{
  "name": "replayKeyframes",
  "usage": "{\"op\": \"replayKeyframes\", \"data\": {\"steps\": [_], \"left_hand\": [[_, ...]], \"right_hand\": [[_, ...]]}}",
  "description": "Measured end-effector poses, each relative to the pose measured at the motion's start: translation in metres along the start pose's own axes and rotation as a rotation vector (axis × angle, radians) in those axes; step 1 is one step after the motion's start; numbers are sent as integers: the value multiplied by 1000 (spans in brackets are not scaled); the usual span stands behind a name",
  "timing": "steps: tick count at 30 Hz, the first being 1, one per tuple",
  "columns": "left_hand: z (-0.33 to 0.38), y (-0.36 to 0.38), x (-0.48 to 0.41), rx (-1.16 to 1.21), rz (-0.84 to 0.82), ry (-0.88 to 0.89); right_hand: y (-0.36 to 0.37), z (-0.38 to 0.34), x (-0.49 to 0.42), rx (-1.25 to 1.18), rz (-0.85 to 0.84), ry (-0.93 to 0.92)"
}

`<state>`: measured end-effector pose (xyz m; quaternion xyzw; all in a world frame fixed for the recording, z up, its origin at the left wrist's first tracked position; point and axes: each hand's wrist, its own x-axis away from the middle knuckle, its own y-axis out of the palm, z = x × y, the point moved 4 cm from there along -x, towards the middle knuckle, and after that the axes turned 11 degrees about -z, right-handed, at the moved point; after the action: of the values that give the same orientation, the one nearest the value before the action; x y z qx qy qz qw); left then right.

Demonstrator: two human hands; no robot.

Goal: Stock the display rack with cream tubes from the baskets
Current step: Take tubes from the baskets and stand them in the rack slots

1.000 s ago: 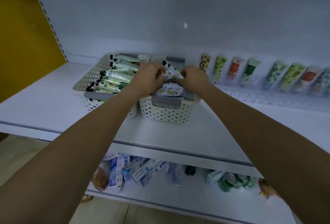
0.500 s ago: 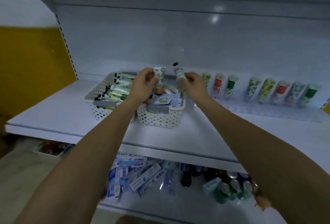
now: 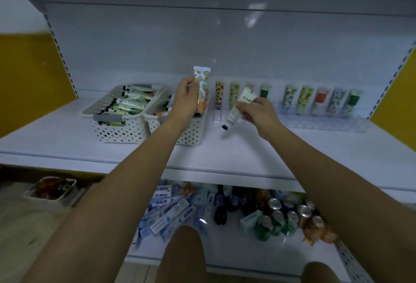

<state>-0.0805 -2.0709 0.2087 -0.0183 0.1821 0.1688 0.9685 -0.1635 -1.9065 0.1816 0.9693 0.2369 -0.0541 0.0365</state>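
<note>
White shelf is spanning the frame's middle band, w/ yellow side panels standing at the far left & far right edges. Lower shelf is showing beneath it at bottom ctr, carrying blue-and-white toothpaste boxes at ctr & drink cans just right of them. Two perforated white baskets are sitting side by side on the white shelf, left of ctr: left basket is holding black-capped tubes lying flat in a row; right basket is sitting tight against it, partly hidden behind the left forearm, contents mostly hidden. Clear display rack is lying along the shelf's back, right of ctr, just beside the right basket. Four standing tubes are filling its left end & five standing tubes are lining up toward its right end, the two groups apart. Left grip, above the right basket at frame ctr, is pinching a floral tube between thumb & curled fingers, tube upright, crimped end up. Right grip, just right of ctr in front of the rack's left end, is curling its fingers round a pale tube, which is tilting w/ its black cap pointing down-left; can't tell whether the cap is touching the shelf.
</note>
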Motion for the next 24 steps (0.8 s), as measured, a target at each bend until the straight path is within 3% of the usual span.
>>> {"op": "replayKeyframes", "data": {"steps": [6, 13, 16, 24], "left_hand": [[-26, 46, 9, -9, -109, -120], [-80, 102, -10, 115, -228, -307], [-106, 127, -22, 194, -223, -366], [-138, 184, -51, 310, -209, -349]], "right_hand": [[-29, 36, 9, -282, 6, 126], [-72, 69, 6, -562, 119, 211], [-96, 80, -3, -639, 93, 268], [-144, 87, -23, -522, 12, 280]]}}
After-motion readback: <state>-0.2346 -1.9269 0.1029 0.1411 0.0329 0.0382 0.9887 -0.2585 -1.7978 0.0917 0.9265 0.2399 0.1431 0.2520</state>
